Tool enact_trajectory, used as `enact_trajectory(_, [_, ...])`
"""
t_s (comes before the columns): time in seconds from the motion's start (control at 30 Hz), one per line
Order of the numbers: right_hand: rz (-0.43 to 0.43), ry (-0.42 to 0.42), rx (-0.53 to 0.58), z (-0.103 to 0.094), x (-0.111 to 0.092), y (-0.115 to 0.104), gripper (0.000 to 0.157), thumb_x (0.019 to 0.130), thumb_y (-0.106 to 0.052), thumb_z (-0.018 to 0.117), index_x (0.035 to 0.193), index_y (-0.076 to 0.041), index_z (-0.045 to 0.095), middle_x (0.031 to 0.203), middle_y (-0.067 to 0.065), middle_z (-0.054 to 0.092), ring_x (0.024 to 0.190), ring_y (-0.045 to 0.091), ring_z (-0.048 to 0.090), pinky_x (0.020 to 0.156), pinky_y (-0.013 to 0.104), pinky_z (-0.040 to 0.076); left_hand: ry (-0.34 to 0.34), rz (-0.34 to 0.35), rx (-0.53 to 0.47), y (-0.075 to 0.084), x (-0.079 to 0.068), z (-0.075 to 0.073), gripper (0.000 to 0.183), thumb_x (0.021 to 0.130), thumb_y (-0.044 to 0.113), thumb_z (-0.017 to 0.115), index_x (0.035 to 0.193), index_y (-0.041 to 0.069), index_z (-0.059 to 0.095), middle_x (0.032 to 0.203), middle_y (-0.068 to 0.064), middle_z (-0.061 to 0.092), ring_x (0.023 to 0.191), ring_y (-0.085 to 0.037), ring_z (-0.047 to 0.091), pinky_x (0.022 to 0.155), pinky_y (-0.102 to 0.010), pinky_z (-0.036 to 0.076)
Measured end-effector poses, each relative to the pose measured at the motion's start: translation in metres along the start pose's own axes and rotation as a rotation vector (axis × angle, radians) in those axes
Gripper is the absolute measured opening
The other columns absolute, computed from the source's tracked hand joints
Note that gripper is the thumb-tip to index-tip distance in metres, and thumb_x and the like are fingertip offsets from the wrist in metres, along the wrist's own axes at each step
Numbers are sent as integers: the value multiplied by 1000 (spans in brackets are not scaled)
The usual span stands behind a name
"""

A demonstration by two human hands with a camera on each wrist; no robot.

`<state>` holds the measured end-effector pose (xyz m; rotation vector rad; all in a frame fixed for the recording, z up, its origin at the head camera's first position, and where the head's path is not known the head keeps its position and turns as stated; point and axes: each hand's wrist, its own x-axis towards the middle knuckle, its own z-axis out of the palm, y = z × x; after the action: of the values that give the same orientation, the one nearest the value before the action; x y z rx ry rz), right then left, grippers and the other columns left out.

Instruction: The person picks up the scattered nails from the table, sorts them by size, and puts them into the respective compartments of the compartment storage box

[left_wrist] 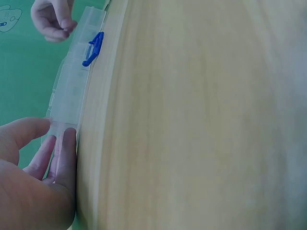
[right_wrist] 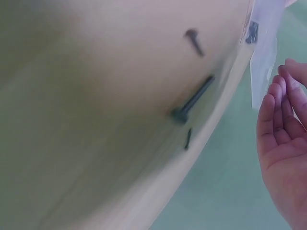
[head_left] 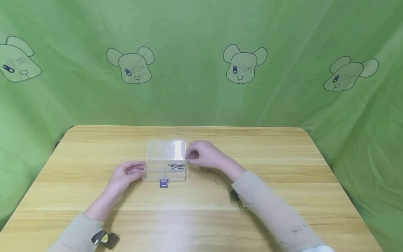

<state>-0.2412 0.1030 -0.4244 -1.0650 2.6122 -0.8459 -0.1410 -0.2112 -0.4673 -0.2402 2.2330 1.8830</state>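
A clear plastic compartment box (head_left: 153,172) lies on the table with its lid (head_left: 157,149) raised at the back and a blue latch (head_left: 163,183) at the front. Several metal screws (head_left: 176,166) lie in its right compartment. My left hand (head_left: 127,173) touches the box's left end with its fingertips, as the left wrist view also shows. Beside the right edge, near the hinge, is my right hand (head_left: 204,154), its thumb meeting the fingertips. Whether anything small is between them is hidden. A large screw (right_wrist: 194,100) and two smaller screws lie on the table below the right hand.
The wooden table (head_left: 176,227) has a rounded far edge. Green cloth (head_left: 189,98) with printed bear heads hangs behind it and at both sides. Two thin screws lie right of the box, one nearer (head_left: 218,203) and one farther (head_left: 216,181).
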Motion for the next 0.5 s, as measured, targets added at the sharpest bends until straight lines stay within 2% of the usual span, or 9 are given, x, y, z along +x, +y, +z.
enact_trajectory(0.27, [20, 24, -19, -12, -25, 21, 9, 92, -11, 81, 100, -11, 80, 97, -1, 76, 89, 10, 67, 86, 24, 61, 1, 7, -12, 0, 0, 0, 54, 98, 3, 72, 147, -10, 52, 137, -19, 70, 98, 4, 69, 90, -11, 59])
enact_trajectory(0.5, [29, 2, -6, -21, -45, 31, 10, 89, -8, 82, 98, -9, 79, 92, 1, 77, 83, 8, 67, 80, 23, 62, 8, 3, -3, 1, 0, 0, 53, 98, 4, 72, 146, -8, 54, 137, -18, 70, 101, 3, 69, 92, -11, 59])
